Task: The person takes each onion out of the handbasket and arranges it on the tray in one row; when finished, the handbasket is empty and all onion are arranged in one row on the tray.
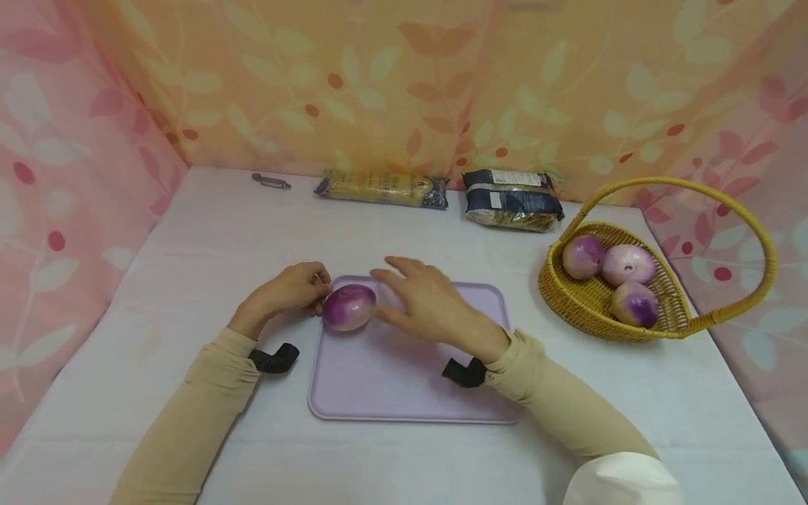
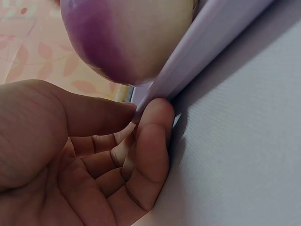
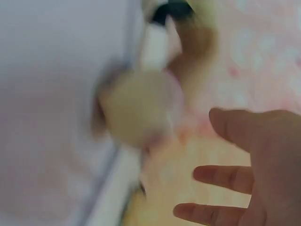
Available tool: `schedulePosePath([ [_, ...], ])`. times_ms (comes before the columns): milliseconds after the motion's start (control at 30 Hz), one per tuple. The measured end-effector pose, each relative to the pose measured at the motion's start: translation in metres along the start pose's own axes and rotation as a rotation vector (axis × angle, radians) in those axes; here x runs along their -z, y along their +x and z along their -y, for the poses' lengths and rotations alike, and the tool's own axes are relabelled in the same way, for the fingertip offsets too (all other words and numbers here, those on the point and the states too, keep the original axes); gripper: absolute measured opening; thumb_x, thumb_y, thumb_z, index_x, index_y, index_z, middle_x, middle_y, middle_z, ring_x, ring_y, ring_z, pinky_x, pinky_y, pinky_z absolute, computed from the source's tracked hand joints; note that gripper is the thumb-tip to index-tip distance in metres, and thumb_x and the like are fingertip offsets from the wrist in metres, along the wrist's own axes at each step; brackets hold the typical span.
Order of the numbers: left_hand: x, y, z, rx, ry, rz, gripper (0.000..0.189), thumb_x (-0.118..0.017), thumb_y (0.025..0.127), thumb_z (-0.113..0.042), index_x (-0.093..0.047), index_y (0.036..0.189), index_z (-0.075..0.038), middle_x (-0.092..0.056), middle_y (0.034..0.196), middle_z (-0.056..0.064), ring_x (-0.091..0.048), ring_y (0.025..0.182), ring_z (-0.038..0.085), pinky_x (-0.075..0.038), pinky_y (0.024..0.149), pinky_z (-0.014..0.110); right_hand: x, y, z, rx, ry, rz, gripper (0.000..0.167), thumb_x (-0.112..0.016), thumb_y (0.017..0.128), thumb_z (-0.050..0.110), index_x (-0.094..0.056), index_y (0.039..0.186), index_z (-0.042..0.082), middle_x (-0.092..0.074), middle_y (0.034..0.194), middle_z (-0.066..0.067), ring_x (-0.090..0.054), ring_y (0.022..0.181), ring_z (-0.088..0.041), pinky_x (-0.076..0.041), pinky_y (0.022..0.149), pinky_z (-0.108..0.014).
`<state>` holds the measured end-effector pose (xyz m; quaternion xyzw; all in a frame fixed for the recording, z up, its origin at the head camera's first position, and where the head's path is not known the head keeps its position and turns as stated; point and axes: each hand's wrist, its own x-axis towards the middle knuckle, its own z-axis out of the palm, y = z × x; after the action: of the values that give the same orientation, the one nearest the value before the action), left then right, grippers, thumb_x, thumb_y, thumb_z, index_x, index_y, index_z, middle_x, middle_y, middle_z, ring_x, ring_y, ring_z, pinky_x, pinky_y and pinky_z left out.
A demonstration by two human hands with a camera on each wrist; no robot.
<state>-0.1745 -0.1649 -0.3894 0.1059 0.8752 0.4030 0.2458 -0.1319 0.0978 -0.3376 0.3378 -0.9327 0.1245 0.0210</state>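
beside your left hand (image 1: pixel 292 289) (pinching the tray (image 1: pixel 404 375)): one purple-white bulb (image 1: pixel 349 308), could roll if tray tilts; your right hand (image 1: pixel 432 303): spread, empty.

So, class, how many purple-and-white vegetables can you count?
4: one vegetable on the tray; in the basket, a left one, back right one and near one.

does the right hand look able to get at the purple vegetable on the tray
Probably yes: the right hand, fingers spread, is beside the vegetable, and nothing visible stands between them.
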Motion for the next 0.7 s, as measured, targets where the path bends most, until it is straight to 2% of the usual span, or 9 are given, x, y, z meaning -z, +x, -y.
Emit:
schedulePosePath([
  [133,0.000,0.000,0.002,-0.003,0.018,0.000,0.017,-0.051,0.099,-0.010,-0.054,0.108,0.004,-0.066,0.073,0.010,-0.063,0.059,0.014,-0.053,0.060,0.027,0.029,-0.027,-0.048,-0.197,0.016,-0.091,0.052,-0.062,0.094,0.042,-0.055,0.137,0.013,-0.052,0.143,-0.017,-0.051,0.131,-0.037,-0.041,0.106,-0.055],
  [267,0.002,0.001,0.002,-0.009,0.040,-0.002,0.017,-0.051,0.099,-0.010,-0.055,0.107,0.003,-0.066,0.072,0.009,-0.062,0.058,0.014,-0.052,0.059,0.026,0.057,-0.066,-0.099,-0.420,0.040,-0.188,0.050,-0.059,0.096,0.036,-0.054,0.137,0.007,-0.054,0.139,-0.023,-0.051,0.127,-0.043,-0.039,0.104,-0.059],
  [433,0.004,-0.001,0.001,0.001,0.042,0.003,0.019,-0.051,0.099,-0.010,-0.054,0.110,0.005,-0.065,0.072,0.010,-0.062,0.059,0.014,-0.053,0.060,0.028,0.086,-0.109,-0.139,-0.638,0.054,-0.243,0.051,-0.054,0.097,0.033,-0.052,0.136,0.001,-0.052,0.136,-0.030,-0.045,0.128,-0.049,-0.033,0.105,-0.064],
  [600,0.004,0.000,0.000,0.002,0.049,0.004,0.020,-0.050,0.099,-0.011,-0.053,0.111,0.005,-0.065,0.071,0.009,-0.061,0.059,0.014,-0.053,0.060,0.027,0.101,-0.139,-0.164,-0.810,0.012,-0.225,0.057,-0.047,0.097,0.038,-0.047,0.138,-0.002,-0.051,0.130,-0.036,-0.046,0.119,-0.055,-0.035,0.098,-0.068],
  [700,0.003,0.001,-0.001,-0.001,0.050,0.010,0.020,-0.050,0.099,-0.012,-0.053,0.111,0.005,-0.065,0.070,0.008,-0.062,0.059,0.014,-0.053,0.061,0.027,0.103,-0.156,-0.177,-0.900,-0.014,-0.146,0.063,-0.046,0.097,0.041,-0.045,0.138,-0.006,-0.049,0.127,-0.040,-0.046,0.113,-0.057,-0.038,0.091,-0.070],
])
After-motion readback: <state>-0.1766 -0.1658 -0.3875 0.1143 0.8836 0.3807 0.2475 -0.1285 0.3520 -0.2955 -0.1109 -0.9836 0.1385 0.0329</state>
